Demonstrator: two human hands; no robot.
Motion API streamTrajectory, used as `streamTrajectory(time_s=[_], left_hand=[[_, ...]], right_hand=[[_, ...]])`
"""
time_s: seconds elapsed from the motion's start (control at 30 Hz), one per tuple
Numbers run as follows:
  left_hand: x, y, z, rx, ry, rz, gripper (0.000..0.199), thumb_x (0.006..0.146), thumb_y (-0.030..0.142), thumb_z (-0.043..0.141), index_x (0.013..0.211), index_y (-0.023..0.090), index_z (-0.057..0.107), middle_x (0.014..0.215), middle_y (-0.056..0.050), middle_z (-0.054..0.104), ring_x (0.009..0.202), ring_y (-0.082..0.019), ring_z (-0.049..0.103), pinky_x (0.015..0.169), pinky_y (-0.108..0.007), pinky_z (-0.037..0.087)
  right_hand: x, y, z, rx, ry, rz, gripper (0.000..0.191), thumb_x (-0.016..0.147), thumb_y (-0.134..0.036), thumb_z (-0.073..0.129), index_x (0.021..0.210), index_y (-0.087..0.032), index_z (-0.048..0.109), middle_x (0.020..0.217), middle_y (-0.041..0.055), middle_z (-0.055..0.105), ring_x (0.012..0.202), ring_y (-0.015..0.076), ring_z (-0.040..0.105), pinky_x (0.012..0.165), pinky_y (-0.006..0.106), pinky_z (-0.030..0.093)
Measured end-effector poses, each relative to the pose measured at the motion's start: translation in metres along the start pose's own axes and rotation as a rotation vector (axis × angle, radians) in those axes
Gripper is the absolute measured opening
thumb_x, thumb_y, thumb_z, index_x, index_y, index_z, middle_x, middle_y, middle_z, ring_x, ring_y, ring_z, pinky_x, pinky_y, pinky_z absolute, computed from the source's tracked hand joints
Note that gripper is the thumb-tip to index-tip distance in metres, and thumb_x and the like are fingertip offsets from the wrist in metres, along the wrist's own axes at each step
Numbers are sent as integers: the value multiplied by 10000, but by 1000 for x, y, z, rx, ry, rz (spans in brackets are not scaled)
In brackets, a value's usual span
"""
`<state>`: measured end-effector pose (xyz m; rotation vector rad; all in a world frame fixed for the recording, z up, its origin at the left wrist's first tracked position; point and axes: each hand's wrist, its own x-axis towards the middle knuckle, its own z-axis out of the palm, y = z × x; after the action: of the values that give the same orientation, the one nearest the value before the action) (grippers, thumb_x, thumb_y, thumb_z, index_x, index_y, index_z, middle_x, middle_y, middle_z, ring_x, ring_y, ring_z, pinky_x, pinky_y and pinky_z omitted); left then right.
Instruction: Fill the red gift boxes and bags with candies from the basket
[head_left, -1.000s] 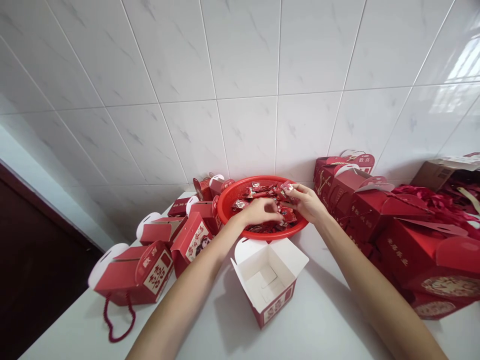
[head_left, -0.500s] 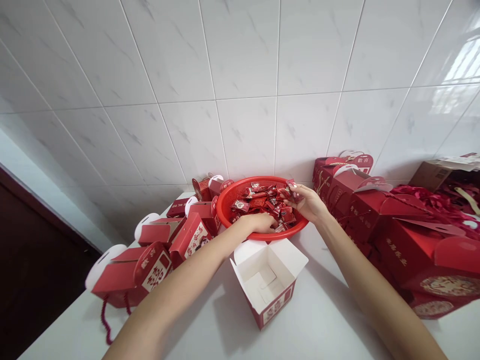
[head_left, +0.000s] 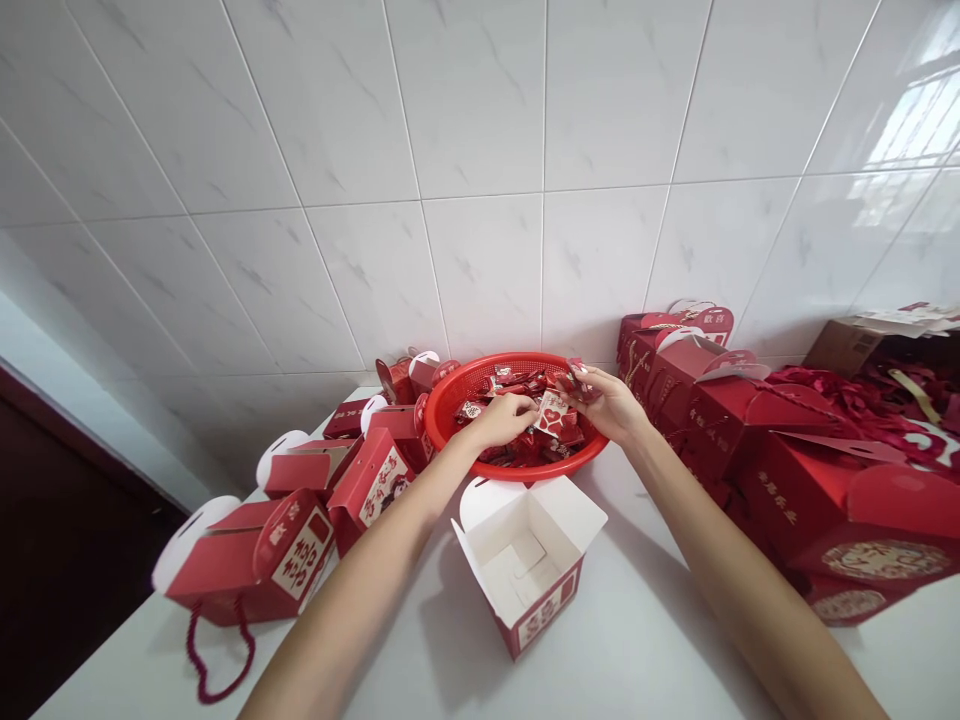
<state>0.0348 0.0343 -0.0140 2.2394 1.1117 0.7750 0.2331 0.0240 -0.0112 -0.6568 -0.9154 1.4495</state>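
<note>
The left hand (head_left: pixel 506 418) is over the red plastic basket (head_left: pixel 540 471), thumb and fingertips pinching the near edge of 1 white-and-red packet (head_left: pixel 553 413). The right hand (head_left: pixel 613 402) is at the basket's right rim, fingers curled around red wrapped sweets (head_left: pixel 582 388); how many it grips cannot be told. More sweets lie heaped inside the basket under both hands. Just in front of it, on the white table (head_left: pixel 622 640), 1 open box (head_left: pixel 525 560) stands upright, flaps spread, its white inside bare. Red boxes (head_left: pixel 247 565) with handle tops sit on the left; larger red boxes (head_left: pixel 795 500) are stacked on the right.
</note>
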Motion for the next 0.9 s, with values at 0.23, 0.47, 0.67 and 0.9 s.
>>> streamTrajectory(time_s=[0.23,0.47,0.67,0.9], left_hand=[[-2,5,-3,-81,165,-6,182,818,298,554,748,186,680,770,-10,713,735,-191,618,721,-293,462],[-1,4,-5,-177,273,16,130,840,263,595,848,181,696,938,-54,742,923,-231,665,862,-343,486],[-2,4,-4,-291,299,79,240,824,224,632,1056,176,673,1133,-77,711,1021,-210,656,927,-337,505],[-2,7,-6,-329,321,43,313,818,222,628,1127,178,655,1199,-86,692,1085,-220,637,961,-348,503]], right_hand=[[1,2,-3,0,12,-13,270,566,-259,893,736,-238,683,805,-8,714,924,209,695,879,362,570],[0,2,-1,-31,13,-1,279,553,-256,906,728,-235,691,758,-6,704,898,199,693,841,329,570],[-2,-1,1,-41,-22,-14,300,556,-280,911,761,-240,696,822,1,725,914,207,697,850,344,566],[-4,-2,2,-43,-46,-9,303,555,-304,917,756,-245,698,816,-10,726,886,190,697,862,341,562]])
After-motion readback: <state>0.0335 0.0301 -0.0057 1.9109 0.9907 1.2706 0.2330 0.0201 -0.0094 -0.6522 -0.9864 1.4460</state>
